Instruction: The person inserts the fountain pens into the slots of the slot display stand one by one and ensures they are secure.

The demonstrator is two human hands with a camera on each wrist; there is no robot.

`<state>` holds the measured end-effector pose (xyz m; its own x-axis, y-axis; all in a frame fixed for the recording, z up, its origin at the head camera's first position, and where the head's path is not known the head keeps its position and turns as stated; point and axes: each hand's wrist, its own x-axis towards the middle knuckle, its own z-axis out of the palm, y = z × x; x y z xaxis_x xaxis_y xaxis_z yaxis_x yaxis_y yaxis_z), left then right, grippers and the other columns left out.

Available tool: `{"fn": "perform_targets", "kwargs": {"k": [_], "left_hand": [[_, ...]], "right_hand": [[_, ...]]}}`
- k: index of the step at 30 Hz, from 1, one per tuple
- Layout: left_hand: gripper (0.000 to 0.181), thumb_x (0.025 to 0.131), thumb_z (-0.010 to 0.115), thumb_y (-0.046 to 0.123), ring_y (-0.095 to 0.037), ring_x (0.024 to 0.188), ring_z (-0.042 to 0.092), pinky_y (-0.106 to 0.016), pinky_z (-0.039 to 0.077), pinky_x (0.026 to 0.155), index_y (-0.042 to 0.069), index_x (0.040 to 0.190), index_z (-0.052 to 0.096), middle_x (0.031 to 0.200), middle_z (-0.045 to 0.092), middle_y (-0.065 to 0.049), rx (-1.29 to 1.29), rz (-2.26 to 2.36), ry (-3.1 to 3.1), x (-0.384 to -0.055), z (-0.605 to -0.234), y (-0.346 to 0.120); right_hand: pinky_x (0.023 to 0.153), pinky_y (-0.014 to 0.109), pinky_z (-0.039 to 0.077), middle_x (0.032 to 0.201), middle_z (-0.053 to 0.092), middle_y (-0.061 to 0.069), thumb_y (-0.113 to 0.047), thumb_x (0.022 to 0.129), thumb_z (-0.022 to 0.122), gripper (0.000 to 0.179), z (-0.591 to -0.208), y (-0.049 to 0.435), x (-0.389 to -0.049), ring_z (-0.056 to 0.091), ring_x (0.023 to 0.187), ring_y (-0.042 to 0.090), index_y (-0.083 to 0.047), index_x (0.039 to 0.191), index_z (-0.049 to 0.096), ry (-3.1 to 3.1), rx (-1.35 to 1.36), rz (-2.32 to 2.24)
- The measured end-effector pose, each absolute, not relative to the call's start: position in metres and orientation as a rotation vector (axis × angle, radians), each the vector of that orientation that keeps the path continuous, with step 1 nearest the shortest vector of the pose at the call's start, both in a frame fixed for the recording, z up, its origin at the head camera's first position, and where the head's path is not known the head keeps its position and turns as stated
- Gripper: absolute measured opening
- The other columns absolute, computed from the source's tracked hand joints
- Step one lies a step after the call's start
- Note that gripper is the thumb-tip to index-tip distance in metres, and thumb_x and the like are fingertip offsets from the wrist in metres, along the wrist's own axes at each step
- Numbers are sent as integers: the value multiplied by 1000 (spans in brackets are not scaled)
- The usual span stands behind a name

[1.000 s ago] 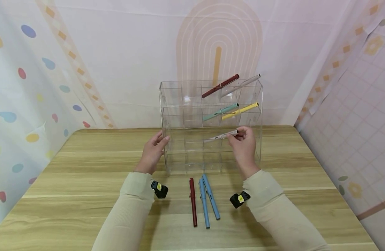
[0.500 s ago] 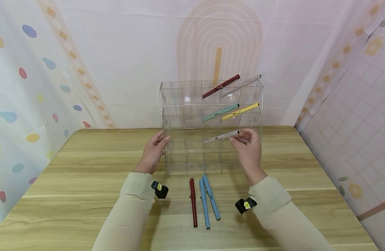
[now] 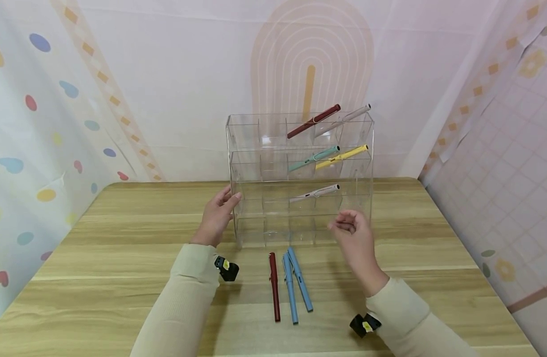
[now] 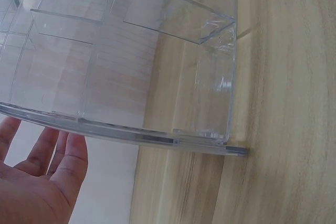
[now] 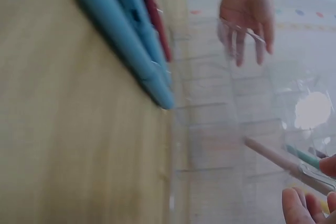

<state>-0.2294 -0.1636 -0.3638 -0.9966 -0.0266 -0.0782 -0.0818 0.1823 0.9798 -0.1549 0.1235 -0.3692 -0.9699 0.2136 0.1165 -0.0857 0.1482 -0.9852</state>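
A clear tiered pen rack [image 3: 232, 171] stands upright towards the back of the table. My left hand [image 3: 214, 218] touches its left side panel, fingers extended, as the left wrist view also shows. Lower right, my right hand [image 3: 355, 240] hovers in front of the rack with loosely bent fingers and nothing held. Above it a pale pen [image 3: 315, 193] lies slanted in the third tier. A teal pen [image 3: 315, 158] and a yellow pen [image 3: 342, 157] lean in the second tier; a dark red pen [image 3: 315, 120] and a pale pink pen [image 3: 351, 117] lean in the top one.
On the wooden table [image 3: 122, 258], in front of the rack, lie another dark red pen [image 3: 275, 287] and two blue pens, the left blue pen [image 3: 290, 290] touching the right blue pen [image 3: 302, 285] near the top. A patterned curtain [image 3: 189, 74] hangs behind.
My right hand has let go of the pale pen in the third tier and moved down and slightly right. The pen stays in the rack. My left hand has kept its place.
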Motion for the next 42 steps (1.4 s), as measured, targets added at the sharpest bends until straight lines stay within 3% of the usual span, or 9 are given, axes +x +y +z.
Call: {"fn": "perform_targets", "kwargs": {"k": [10, 19, 35, 42], "left_hand": [[57, 102, 49, 31, -30, 134, 39, -51, 36, 105, 15, 152, 30, 149, 38, -15, -92, 1996, 2361, -228, -361, -164], [57, 101, 49, 33, -29, 134, 40, -49, 37, 104, 18, 152, 30, 148, 39, -14, -91, 1975, 2366, -228, -362, -164], [58, 101, 50, 33, -29, 133, 40, -48, 37, 103, 16, 153, 29, 149, 38, -14, -95, 1985, 2357, -228, -362, -164], [58, 101, 49, 33, -30, 133, 41, -48, 38, 103, 16, 153, 29, 148, 39, -14, -93, 1973, 2359, -228, -361, -163]], "right_hand": [[79, 23, 47, 110, 58, 20, 2, 87, 63, 28, -385, 112, -146, 58, 97, 24, 4, 113, 54, -2469, -8, 1818], [78, 34, 51, 109, 60, 17, 0, 88, 64, 31, -394, 101, -144, 58, 98, 25, 4, 118, 56, -2622, 101, 1786], [84, 40, 51, 100, 62, 13, 3, 81, 64, 37, -408, 84, -156, 61, 93, 25, 6, 117, 58, -2815, 243, 1660], [78, 38, 50, 97, 60, 9, 1, 82, 69, 38, -404, 80, -159, 58, 91, 23, 4, 119, 59, -2930, 265, 1609]]}}
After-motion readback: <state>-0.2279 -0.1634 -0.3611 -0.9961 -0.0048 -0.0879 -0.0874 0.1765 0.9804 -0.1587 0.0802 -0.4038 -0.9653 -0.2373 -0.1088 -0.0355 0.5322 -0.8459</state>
